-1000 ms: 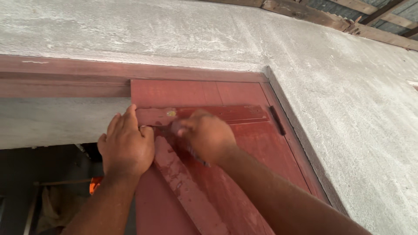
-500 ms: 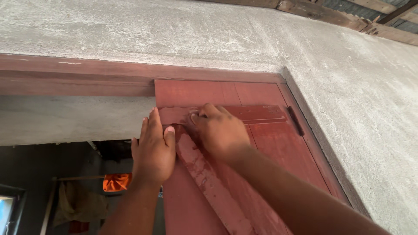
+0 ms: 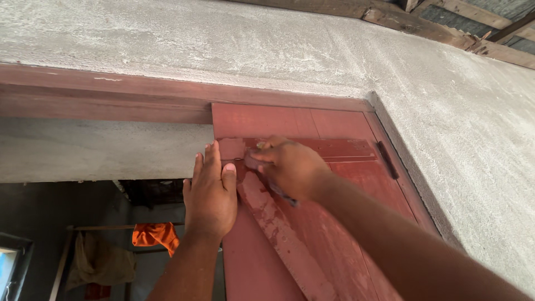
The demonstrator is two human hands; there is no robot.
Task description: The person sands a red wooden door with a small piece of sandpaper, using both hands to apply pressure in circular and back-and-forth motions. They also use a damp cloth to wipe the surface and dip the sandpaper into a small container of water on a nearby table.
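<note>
While the left hand (image 3: 210, 195) lies flat, fingers released, against the red door's (image 3: 334, 234) edge | right hand (image 3: 290, 167) clenches a scraper-like tool at the brace, 12 o'clock | next: likely steady strokes.

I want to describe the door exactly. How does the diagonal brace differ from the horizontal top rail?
The diagonal brace slants down to the right and has pale worn patches; the horizontal top rail lies level and is mostly even dark red. The right hand covers their joint, and the left hand rests beside it. Both are red-painted wood.
</note>
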